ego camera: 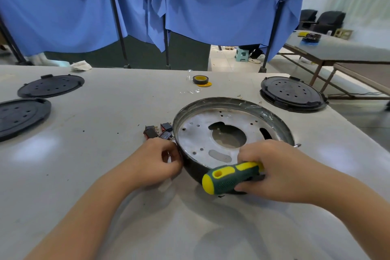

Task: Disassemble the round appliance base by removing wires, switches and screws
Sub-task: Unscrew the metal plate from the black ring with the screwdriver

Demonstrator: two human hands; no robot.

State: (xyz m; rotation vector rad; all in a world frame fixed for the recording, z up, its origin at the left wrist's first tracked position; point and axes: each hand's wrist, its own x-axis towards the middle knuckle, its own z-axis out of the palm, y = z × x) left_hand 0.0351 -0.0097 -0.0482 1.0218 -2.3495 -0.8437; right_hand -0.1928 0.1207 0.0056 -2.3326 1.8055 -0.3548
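Head cam has your round metal base point(233, 131) sitting near the middle of the pale table point(105, 154), dull silver plate inside with punched holes and a dark curved rim. Your right hand point(280, 172) is wrapped around a chunky green-and-yellow rubbery screwdriver handle point(231, 177) at the near rim, and your left hand point(157, 161) is curled up against the left edge, can't tell if it's pinching anything. Three small red-and-black switches point(159, 132) lie just left of the base, flat black perforated discs point(51, 86) further out

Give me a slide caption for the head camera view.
Right hand gripping a green-and-yellow screwdriver at the round metal appliance base, left hand steadying its rim.
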